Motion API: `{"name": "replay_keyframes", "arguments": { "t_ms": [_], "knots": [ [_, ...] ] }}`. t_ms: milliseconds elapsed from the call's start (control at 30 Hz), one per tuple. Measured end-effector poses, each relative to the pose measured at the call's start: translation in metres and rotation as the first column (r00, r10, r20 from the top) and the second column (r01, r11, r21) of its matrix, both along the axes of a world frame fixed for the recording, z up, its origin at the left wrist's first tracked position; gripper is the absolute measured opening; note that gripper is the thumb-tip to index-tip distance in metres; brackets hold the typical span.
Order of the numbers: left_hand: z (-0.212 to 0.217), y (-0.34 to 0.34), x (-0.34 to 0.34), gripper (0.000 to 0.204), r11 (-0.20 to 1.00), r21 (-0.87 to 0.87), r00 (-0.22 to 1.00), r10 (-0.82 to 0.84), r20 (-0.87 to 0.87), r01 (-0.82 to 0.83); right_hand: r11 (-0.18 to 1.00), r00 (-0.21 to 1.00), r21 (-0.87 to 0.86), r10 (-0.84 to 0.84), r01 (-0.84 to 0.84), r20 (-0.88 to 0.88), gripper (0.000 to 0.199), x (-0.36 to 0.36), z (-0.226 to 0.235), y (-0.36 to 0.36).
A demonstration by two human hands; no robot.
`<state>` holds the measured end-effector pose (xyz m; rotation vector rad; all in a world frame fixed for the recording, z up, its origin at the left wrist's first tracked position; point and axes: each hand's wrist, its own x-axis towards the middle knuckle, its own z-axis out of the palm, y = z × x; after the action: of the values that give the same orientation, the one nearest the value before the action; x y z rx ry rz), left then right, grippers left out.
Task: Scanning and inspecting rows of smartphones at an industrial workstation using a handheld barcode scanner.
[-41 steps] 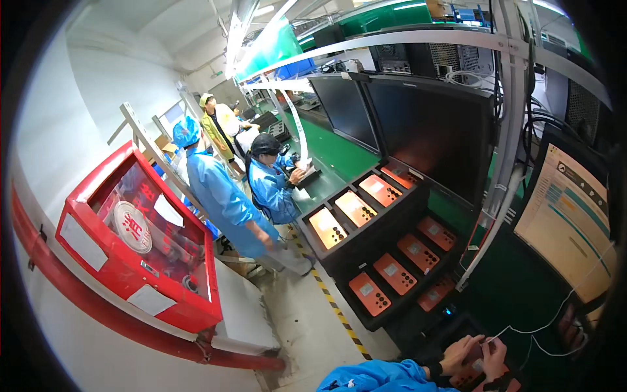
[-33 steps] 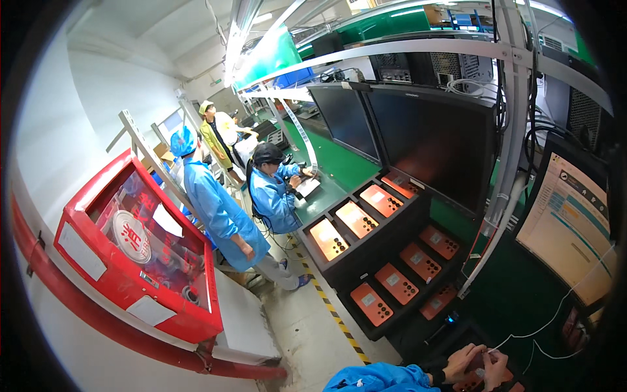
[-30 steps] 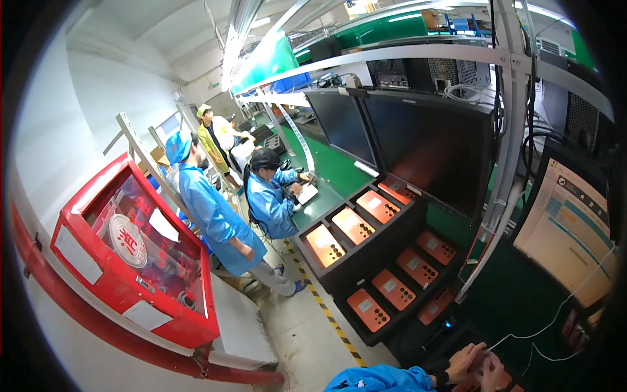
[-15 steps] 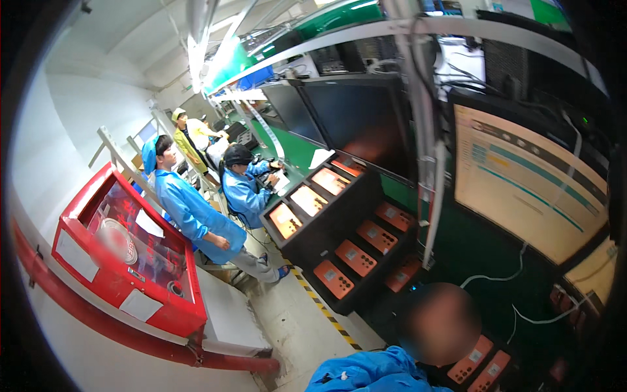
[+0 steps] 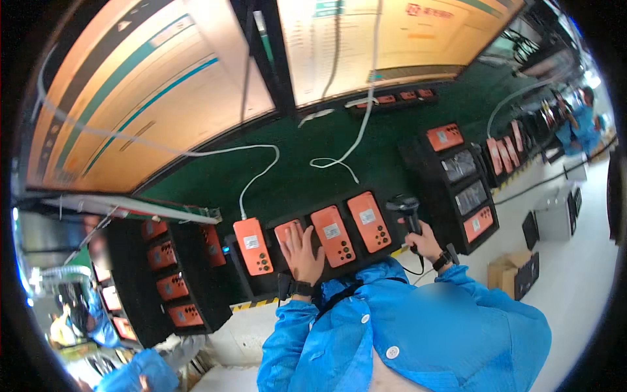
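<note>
My left hand (image 5: 304, 258) lies over a salmon-pink smartphone (image 5: 283, 228), fingers stretched out and apart, hiding most of it. That phone sits in a black tray (image 5: 243, 285) in a row with others of its kind, all back side up with camera rings and a white label. At the left end of the row, a phone (image 5: 251, 246) has a white cable (image 5: 248, 189) plugged into its top edge. Two more phones, one in the middle (image 5: 332, 236) and one at the right (image 5: 369, 222), lie beside my hand. My right hand (image 5: 426, 243) is closed around the handle of a black barcode scanner (image 5: 403, 208).
Black racks with pink phones stand at the left (image 5: 198, 281) and right (image 5: 475, 243). Two lit monitors (image 5: 163, 85) rise behind the green bench mat (image 5: 294, 153). A loose white cable (image 5: 339, 160) lies on the mat. Cardboard box (image 5: 503, 273) on the floor; co-workers at both sides.
My view has swung from the aisle and red cabinet at the left down to the bench. Both hands, the phone row and the scanner are now in sight.
</note>
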<state>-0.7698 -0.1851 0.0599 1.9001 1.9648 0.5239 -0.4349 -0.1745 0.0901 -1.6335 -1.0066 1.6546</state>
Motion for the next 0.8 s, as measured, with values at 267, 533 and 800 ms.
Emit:
{"name": "replay_keyframes", "arguments": {
  "t_ms": [267, 533, 800],
  "knots": [
    [0.001, -0.004, 0.012, 0.065, 1.0, 0.004, 1.0, 0.017, 0.026, -0.017, 0.994, 0.99, 0.05, 0.096, -0.102, 0.103, 0.039, -0.034, -0.003, -0.041],
    [0.004, -0.006, 0.0, 0.063, 1.0, -0.002, 1.0, 0.0, 0.001, 0.0, 0.997, 0.999, -0.065, 0.041, -0.042, -0.012, 0.041, -0.035, 0.019, -0.038],
    [0.023, 0.017, 0.066, 0.032, 0.979, -0.121, 0.787, -0.054, 0.615, 0.162, 0.994, 0.943, 0.109, -0.061, 0.027, 0.327, 0.038, 0.023, -0.068, 0.039]
  ]
}}
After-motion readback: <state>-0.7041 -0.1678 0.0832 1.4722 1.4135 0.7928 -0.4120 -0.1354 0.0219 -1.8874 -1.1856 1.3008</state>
